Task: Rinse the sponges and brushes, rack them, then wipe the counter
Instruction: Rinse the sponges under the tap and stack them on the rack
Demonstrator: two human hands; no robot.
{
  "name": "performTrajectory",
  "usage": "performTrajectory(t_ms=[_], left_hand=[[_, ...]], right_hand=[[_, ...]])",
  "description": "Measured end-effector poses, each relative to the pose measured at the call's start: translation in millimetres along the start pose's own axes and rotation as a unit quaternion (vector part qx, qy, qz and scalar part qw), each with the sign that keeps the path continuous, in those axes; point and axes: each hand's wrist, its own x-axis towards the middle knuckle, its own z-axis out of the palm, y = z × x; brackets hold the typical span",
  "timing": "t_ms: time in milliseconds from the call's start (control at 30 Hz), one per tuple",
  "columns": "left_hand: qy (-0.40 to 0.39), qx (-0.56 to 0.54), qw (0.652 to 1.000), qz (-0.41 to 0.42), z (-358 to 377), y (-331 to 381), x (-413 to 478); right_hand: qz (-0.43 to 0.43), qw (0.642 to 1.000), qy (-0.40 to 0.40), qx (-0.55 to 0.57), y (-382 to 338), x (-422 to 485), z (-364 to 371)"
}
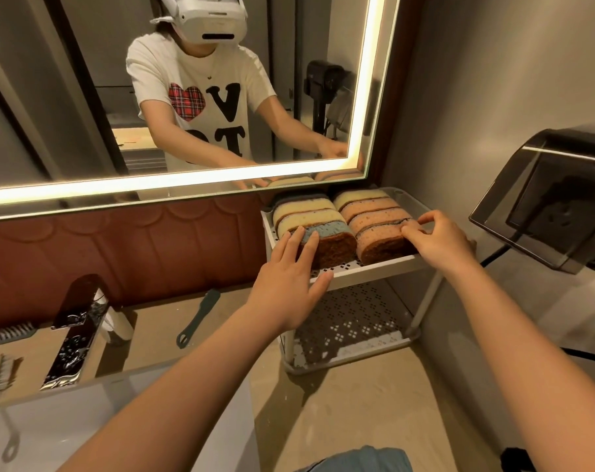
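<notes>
On rack [374, 267] top shelf, your L hand [289, 277] lay flat, fingers [310, 245] straight, against blue sponge [326, 233]; your R hand [442, 240] pinched front pink sponge [381, 233] w/ thumb & fingertips [425, 218].

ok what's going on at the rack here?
Sponges stand in two rows on the top shelf of the rack. The person's left hand lies flat against the blue sponge fronting the left row; the right hand pinches the front pink sponge of the right row. A green-handled tool lies on the counter, unracked.
</notes>
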Motion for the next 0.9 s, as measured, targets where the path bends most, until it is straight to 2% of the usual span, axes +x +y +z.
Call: performTrajectory(t_ms=[267, 467, 633, 767, 900], left_hand=[[-0.025, -0.002, 1.000, -0.008, -3, 1, 2], [-0.020, -0.062, 0.998, 0.001, -9, -2, 1], [0.047, -0.101, 0.993, 0.034, -24, -4, -9], [0.094, -0.123, 0.987, 0.040, -41, -10, -28], [0.052, -0.159, 0.986, 0.014, -58, -31, -58]], right_hand=[[0.005, 0.999, -0.019, 0.026, 0, 1, -1], [-0.028, 0.998, 0.058, 0.026, -3, -10, 7], [-0.120, 0.987, 0.109, 0.016, -21, -32, 11], [-0.226, 0.970, 0.079, 0.044, -47, -54, 20], [-0.303, 0.949, 0.029, 0.080, -76, -88, 33]])
